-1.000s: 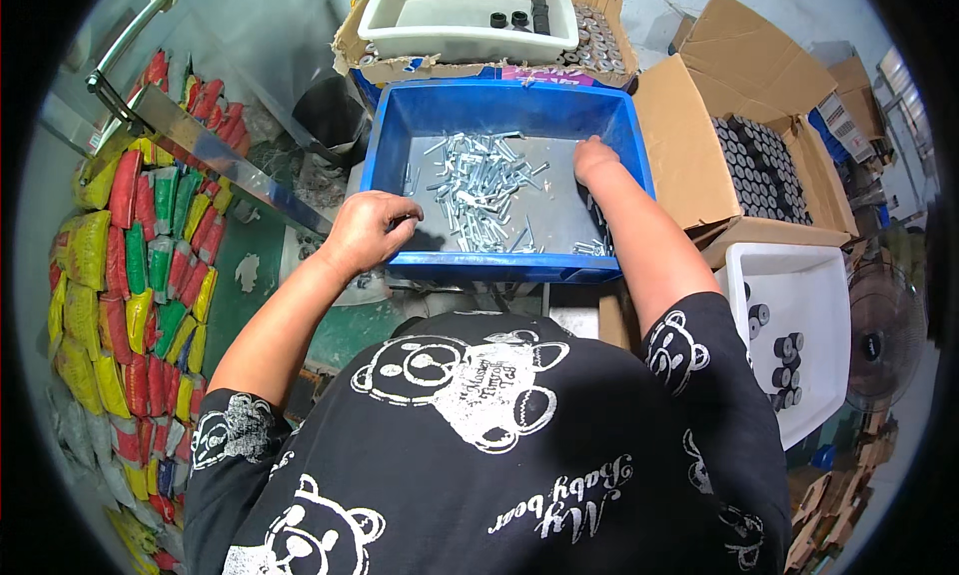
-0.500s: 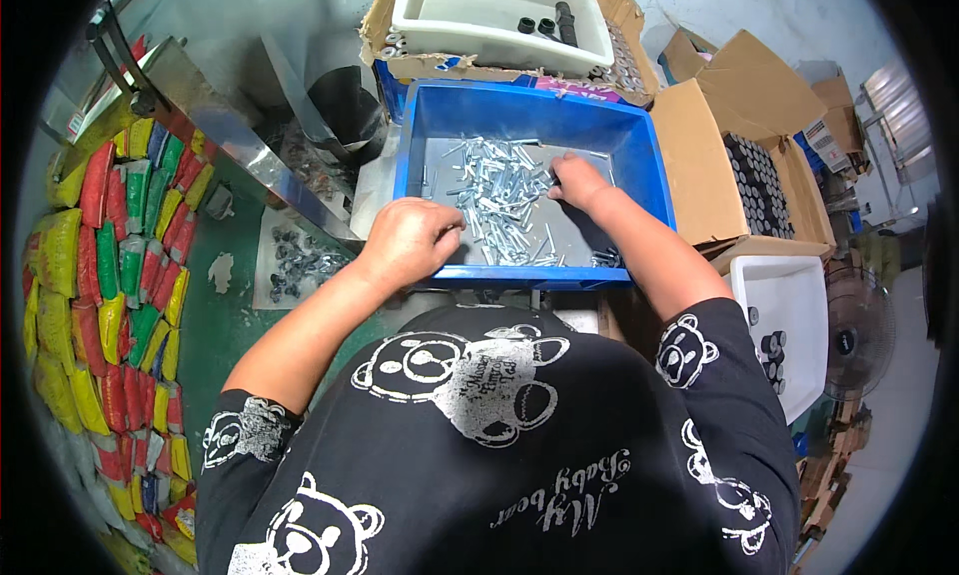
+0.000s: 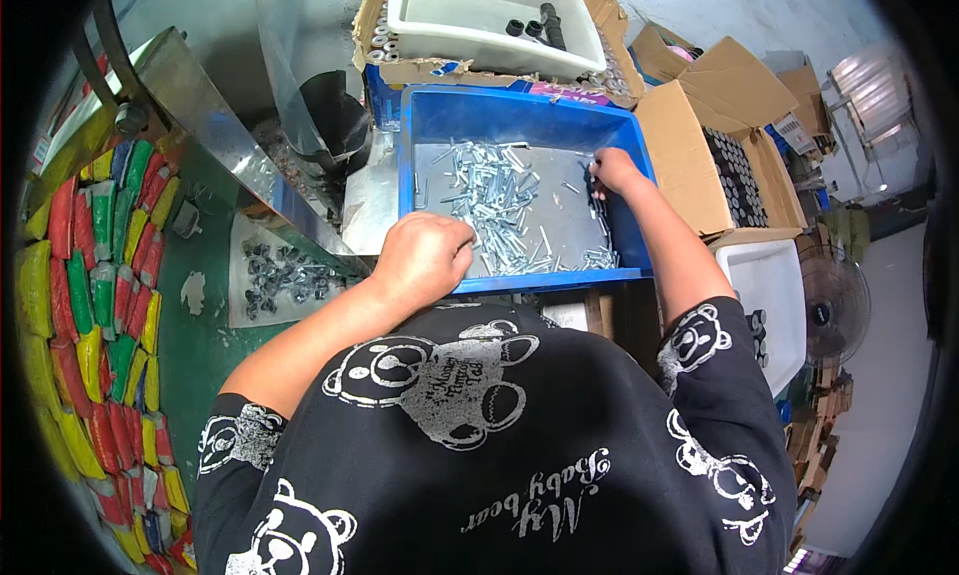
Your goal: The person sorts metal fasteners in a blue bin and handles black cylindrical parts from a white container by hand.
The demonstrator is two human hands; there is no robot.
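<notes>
- Here, the largest thing at the hands is the blue bin [image 3: 430, 140], an open rectangular tray whose long axis runs left to right across the person's front; both hands are inside it, and its near rim passes just under the left hand [image 3: 425, 257].
- Beyond the fingertips of both hands stands a white tub [image 3: 470, 20] set in a cardboard box, holding a few black cylinders at its far right end; to the outside of the right hand [image 3: 614, 170] sits an open cardboard carton [image 3: 689, 160] of dark round parts.
- Between the two hands lies the heap of silver screws [image 3: 494, 200] on the bin's grey floor, spread from the far left corner toward the near right. They lie flat and point every way, so no single heading can be given; a few strays lie apart, near the right hand.
- The left hand is curled into a loose fist, knuckles up, at the near edge of the heap; whether screws are inside it I cannot tell.
- The right hand is pinched fingers-down at the bin's far right side, touching the floor by the strays; what it grips is too small to make out.
- By my judgement the step is gathering screws from the heap; the next move calls for a fine pinch on one shank, lifted clear of its neighbours.
</notes>
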